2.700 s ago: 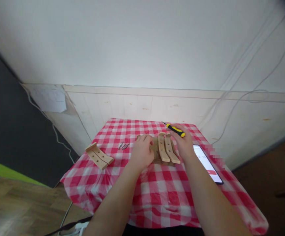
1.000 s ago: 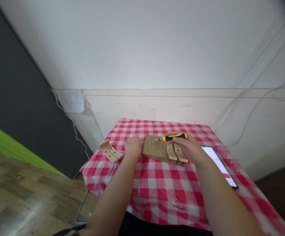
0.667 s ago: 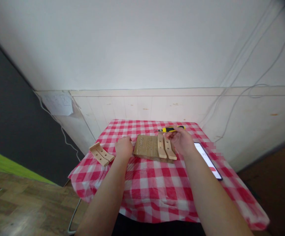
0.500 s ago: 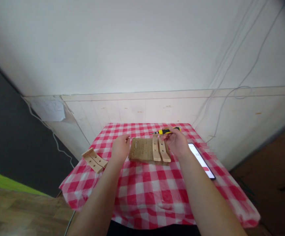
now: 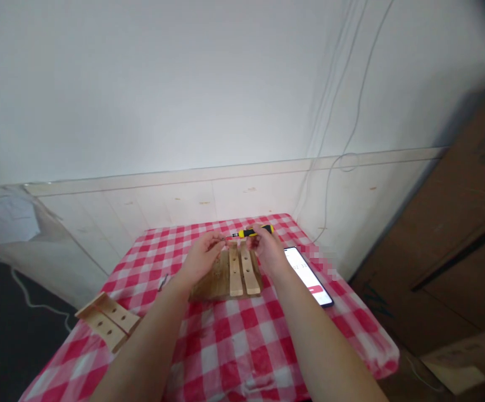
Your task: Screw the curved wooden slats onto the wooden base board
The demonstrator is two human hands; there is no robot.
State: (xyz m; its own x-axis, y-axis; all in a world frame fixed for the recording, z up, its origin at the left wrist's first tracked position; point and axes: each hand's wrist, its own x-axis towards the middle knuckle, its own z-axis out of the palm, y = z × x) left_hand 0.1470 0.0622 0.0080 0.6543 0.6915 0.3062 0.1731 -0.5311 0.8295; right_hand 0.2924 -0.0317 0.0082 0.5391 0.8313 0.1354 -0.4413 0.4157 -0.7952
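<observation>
My right hand [image 5: 269, 251] is closed around the handle of a yellow and black screwdriver [image 5: 257, 230], its shaft pointing left. At the screwdriver's tip, the fingertips of my left hand [image 5: 204, 254] pinch what looks like a small screw, mostly hidden by the fingers. Below both hands lies a flat brown wooden board [image 5: 213, 287] with small holes. Two pale curved wooden pieces with holes rest side by side on its right part: the left piece [image 5: 236, 273] and the right piece [image 5: 248, 273].
Two more pale wooden pieces [image 5: 110, 319] lie at the table's left. Small dark metal bits [image 5: 162, 282] sit near my left forearm. A lit phone [image 5: 309, 277] lies right of the board on the red checked tablecloth [image 5: 221, 346]. Behind stands a white wall [image 5: 175, 100].
My two hands have come together, bringing the screwdriver's tip to my left fingertips. The view has turned to the right, so the table appears shifted left.
</observation>
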